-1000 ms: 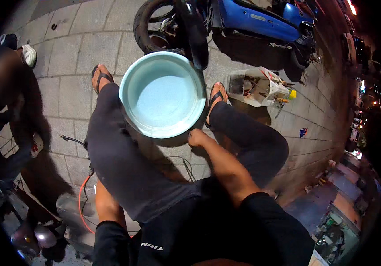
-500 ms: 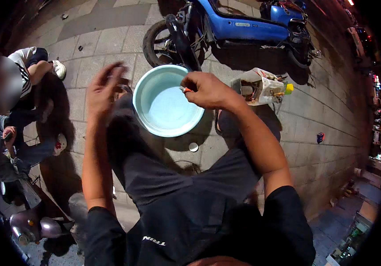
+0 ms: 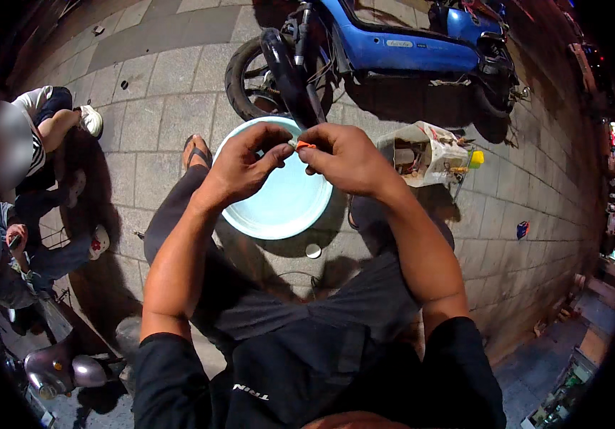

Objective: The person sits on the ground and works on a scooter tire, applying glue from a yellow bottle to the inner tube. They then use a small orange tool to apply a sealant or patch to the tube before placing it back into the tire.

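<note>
Over the pale blue plastic basin (image 3: 279,222), my two hands meet at a small orange piece (image 3: 306,145) with a whitish end. My right hand (image 3: 350,157) pinches its orange part between thumb and forefinger. At the whitish end, my left hand (image 3: 249,161) has its thumb and fingertips closed. The piece is too small to name. Below the hands, the basin stands on the paving between my legs, its inside light and smooth. A small round white disc (image 3: 313,251) lies on the ground just nearer than the basin.
A cut-open white plastic jug (image 3: 436,154) with a yellow cap holds mixed items, right of the basin. Beyond the basin stands a blue scooter (image 3: 407,50), its front wheel close to the rim. Two people sit at the left, near another scooter (image 3: 57,365). A small dark-blue box (image 3: 523,229) lies right.
My left hand has come in from the left and closed at the whitish end of the orange piece. The right hand stays over the basin, still pinching it.
</note>
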`<action>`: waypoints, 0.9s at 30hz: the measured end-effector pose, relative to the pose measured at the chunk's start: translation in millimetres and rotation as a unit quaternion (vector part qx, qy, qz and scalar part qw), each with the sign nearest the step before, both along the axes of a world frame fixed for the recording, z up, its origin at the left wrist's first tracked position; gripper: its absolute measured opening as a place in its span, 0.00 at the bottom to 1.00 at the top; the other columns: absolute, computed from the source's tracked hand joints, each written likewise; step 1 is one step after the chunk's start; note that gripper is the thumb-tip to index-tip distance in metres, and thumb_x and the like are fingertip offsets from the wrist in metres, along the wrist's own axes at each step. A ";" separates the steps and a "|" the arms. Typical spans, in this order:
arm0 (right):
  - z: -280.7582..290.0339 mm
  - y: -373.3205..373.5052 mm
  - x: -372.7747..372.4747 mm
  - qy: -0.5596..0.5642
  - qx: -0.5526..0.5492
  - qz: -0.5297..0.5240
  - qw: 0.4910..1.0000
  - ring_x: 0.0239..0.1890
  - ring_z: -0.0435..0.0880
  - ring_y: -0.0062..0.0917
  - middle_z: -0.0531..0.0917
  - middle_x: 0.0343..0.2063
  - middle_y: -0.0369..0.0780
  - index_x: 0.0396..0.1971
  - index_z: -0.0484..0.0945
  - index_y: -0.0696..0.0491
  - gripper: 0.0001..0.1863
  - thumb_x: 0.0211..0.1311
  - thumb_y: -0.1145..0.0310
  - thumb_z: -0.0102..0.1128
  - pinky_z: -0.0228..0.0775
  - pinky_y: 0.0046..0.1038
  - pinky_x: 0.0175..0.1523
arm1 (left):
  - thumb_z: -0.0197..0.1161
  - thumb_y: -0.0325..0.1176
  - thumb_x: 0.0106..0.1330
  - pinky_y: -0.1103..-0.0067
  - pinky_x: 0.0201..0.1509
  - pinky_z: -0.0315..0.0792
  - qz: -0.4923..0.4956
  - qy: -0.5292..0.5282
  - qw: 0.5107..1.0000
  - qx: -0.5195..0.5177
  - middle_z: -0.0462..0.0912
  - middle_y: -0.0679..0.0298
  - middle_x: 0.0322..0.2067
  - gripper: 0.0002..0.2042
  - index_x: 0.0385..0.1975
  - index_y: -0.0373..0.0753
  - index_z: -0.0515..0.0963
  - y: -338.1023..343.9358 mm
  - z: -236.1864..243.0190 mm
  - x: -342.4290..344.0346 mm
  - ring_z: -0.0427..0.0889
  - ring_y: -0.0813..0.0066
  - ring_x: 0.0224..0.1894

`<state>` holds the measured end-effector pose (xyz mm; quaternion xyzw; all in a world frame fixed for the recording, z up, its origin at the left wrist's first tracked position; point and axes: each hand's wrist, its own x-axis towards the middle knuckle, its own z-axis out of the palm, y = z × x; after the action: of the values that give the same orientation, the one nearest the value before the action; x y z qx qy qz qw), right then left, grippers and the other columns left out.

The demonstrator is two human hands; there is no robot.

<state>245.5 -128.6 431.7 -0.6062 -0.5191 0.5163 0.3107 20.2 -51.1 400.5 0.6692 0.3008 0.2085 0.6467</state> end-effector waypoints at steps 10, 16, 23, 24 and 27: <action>10.0 9.3 11.8 0.118 -0.070 0.028 0.990 0.36 0.90 0.22 0.88 0.35 0.40 0.47 0.84 0.62 0.12 0.76 0.68 0.66 0.83 0.27 0.41 | 0.59 0.34 0.82 0.73 0.42 0.73 -0.050 0.046 0.979 0.191 0.77 0.59 0.37 0.09 0.49 0.35 0.77 8.8 12.5 3.5 0.77 0.68 0.38; 12.1 12.7 11.8 -0.030 0.023 0.054 0.998 0.36 0.91 0.26 0.90 0.35 0.43 0.45 0.84 0.61 0.11 0.72 0.68 0.67 0.82 0.31 0.42 | 0.54 0.41 0.85 0.72 0.36 0.71 0.004 0.050 0.968 0.245 0.75 0.61 0.26 0.15 0.38 0.36 0.76 6.4 2.4 13.6 0.77 0.68 0.30; -2.0 14.1 2.2 -0.263 0.349 0.031 0.899 0.37 0.87 0.45 0.84 0.34 0.46 0.41 0.81 0.54 0.07 0.66 0.70 0.67 0.77 0.43 0.41 | 0.57 0.46 0.81 0.79 0.19 0.63 0.101 0.036 0.979 -0.175 0.69 0.70 0.15 0.18 0.31 0.41 0.77 11.7 1.5 29.5 0.70 0.76 0.13; -0.8 14.2 2.3 -0.273 0.373 0.029 0.886 0.37 0.86 0.45 0.84 0.33 0.45 0.41 0.81 0.54 0.07 0.65 0.71 0.67 0.76 0.43 0.40 | 0.58 0.45 0.80 0.78 0.19 0.63 0.118 -0.007 0.960 -0.253 0.68 0.71 0.16 0.15 0.33 0.42 0.77 13.5 -6.7 29.8 0.70 0.76 0.14; 1.4 16.8 3.7 -0.285 0.414 0.030 0.864 0.37 0.86 0.45 0.83 0.33 0.45 0.40 0.80 0.54 0.07 0.63 0.73 0.66 0.76 0.44 0.41 | 0.58 0.45 0.80 0.78 0.19 0.62 0.171 -0.044 0.867 -0.466 0.67 0.71 0.19 0.14 0.36 0.42 0.77 16.6 14.0 34.6 0.70 0.75 0.15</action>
<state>249.2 -111.7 433.1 -0.5266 -0.7690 0.0676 0.3560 54.7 -34.5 414.5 0.2182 0.4440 0.1802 0.8502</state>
